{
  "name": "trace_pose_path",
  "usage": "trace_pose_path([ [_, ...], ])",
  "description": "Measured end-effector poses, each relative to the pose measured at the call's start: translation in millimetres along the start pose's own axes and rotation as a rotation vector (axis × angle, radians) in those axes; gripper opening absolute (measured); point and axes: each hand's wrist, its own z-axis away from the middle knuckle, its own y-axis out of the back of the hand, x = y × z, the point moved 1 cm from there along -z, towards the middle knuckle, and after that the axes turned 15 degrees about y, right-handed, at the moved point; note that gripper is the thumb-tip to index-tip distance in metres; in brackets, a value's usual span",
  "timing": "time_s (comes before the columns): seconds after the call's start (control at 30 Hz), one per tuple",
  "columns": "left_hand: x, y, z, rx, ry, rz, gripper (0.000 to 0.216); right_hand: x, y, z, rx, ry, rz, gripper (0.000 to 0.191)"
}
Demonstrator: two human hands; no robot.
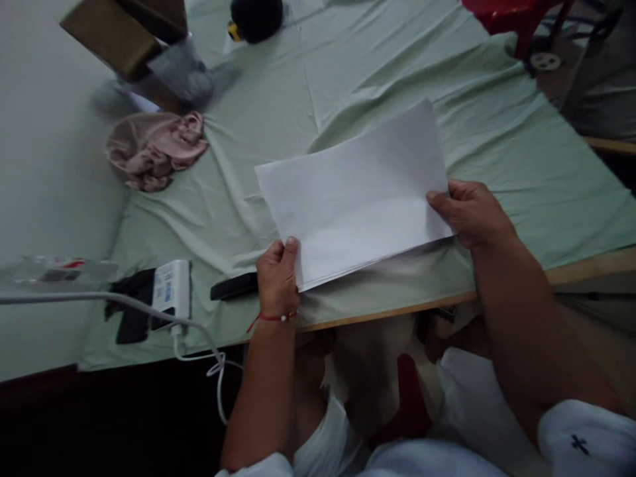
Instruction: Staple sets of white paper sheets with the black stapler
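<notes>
A thin stack of white paper sheets [362,199] is held slightly tilted above the near edge of the table. My left hand [278,275] grips its left edge, thumb on top and the other fingers tucked underneath. On the right edge, my right hand [467,211] pinches the sheets the same way. Several layers show along the near edge of the stack. Just left of my left hand, a black oblong object [234,286] lies on the cloth, partly hidden by that hand.
A wrinkled green cloth [501,132] covers the table. At left are a white power adapter [171,291] with a looping cable, a dark phone-like object [134,324] and a clear plastic bottle [59,271]. Farther back lie pink fabric [163,149], a cardboard box [114,40] and a black rounded object [257,18].
</notes>
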Motion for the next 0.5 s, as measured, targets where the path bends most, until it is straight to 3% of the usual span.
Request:
trace_pose_path([
  [0.17, 0.0, -0.3, -2.5, -0.052, 0.123, 0.03, 0.047, 3.4, 7.2, -4.1, 0.066, 0.033, 0.016, 0.01],
  [0.37, 7.2, 5.7, -5.0, 0.106, 0.124, 0.015, 0.044, 4.0, 8.5, -1.3, -0.079, -0.059, 0.084, 0.011],
  [0.5, 11.8, 6.5, -3.2, 0.047, 0.172, 0.069, 0.049, 2.6, 5.8, -0.7, -0.079, -0.062, 0.074, 0.009],
])
